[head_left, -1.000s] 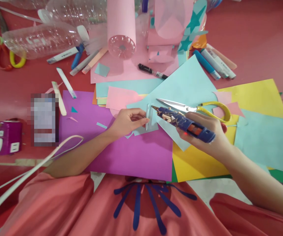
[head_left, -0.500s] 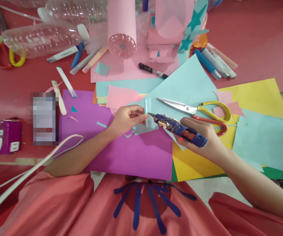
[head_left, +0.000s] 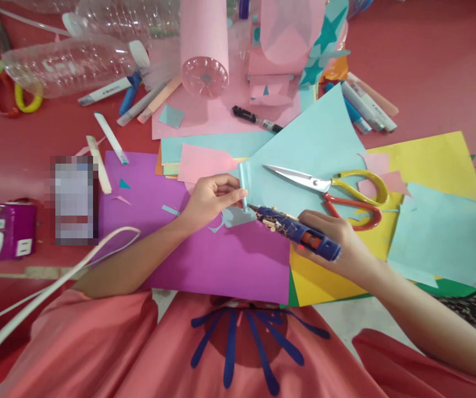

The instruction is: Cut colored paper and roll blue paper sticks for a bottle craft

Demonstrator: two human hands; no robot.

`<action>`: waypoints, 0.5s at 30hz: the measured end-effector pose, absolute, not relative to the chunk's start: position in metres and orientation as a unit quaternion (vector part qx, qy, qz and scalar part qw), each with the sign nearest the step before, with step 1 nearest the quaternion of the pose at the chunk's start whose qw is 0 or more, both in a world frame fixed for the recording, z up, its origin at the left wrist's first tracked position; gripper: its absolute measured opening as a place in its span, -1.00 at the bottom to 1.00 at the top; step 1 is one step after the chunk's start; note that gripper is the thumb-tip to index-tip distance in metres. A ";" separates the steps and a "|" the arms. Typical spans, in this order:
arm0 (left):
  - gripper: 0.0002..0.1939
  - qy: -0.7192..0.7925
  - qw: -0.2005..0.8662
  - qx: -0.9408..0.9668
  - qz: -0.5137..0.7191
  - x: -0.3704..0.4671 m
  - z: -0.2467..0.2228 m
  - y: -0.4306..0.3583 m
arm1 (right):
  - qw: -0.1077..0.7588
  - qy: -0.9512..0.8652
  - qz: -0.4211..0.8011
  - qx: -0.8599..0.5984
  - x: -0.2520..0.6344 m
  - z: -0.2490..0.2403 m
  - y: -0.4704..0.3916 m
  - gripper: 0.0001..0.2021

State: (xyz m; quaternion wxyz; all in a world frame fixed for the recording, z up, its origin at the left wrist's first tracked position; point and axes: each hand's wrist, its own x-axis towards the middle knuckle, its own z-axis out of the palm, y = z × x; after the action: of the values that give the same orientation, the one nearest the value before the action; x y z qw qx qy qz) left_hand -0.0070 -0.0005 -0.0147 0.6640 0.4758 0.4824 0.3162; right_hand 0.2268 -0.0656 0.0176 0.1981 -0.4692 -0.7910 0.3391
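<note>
Between the thumb and fingers of my left hand (head_left: 215,198) is a small rolled strip of light blue paper (head_left: 244,185), held nearly upright above the sheets. My right hand (head_left: 337,237) is wrapped round a blue hot glue gun (head_left: 298,231) with dried glue stuck on its body. Its nozzle points left and is at the lower end of the paper roll; whether it touches cannot be made out. Just beyond the glue gun, scissors (head_left: 324,185) with a yellow and a red handle lie on a light blue sheet (head_left: 304,143).
Purple paper (head_left: 221,265) and yellow paper (head_left: 437,160) cover the table before me. A pink-wrapped bottle (head_left: 205,38), clear plastic bottles (head_left: 72,66) and several markers lie farther back. At left are a phone (head_left: 75,199), a purple power adapter (head_left: 8,231) and a white cable (head_left: 64,282).
The glue gun's nozzle has moved down along the paper roll, toward its lower end. The roll has tilted slightly in my left hand. The light blue sheet has shifted slightly right at the back.
</note>
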 end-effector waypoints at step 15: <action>-0.59 0.490 0.665 0.453 0.336 -0.006 -0.015 0.000 | 0.223 -0.757 0.313 -0.528 0.259 0.014 -0.084 -0.92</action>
State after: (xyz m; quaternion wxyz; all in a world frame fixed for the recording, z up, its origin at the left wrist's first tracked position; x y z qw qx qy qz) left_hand -0.0063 -0.0004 -0.0153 0.6647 0.4527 0.4903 0.3360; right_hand 0.2590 -0.0836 0.0144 0.2233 -0.5281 -0.7571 0.3132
